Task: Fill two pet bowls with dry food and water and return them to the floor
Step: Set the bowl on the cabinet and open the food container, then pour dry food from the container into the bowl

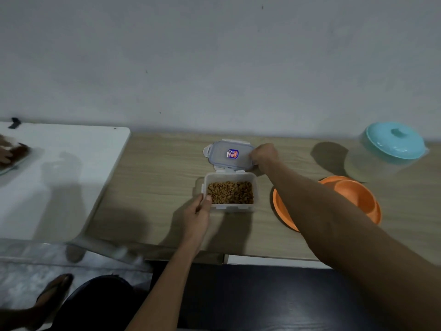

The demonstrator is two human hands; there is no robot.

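A clear plastic food container filled with brown dry pet food stands open on the wooden counter. My left hand grips its near left corner. Its clear lid with a blue seal and a sticker lies flat just behind it. My right hand is closed on the lid's right edge. An orange double pet bowl sits to the right of the container, partly hidden under my right forearm. Its visible hollow looks empty.
A translucent tub with a teal lid stands at the back right against the wall. A white table adjoins the counter on the left, with a tray at its far left edge. My sandalled foot is on the floor below.
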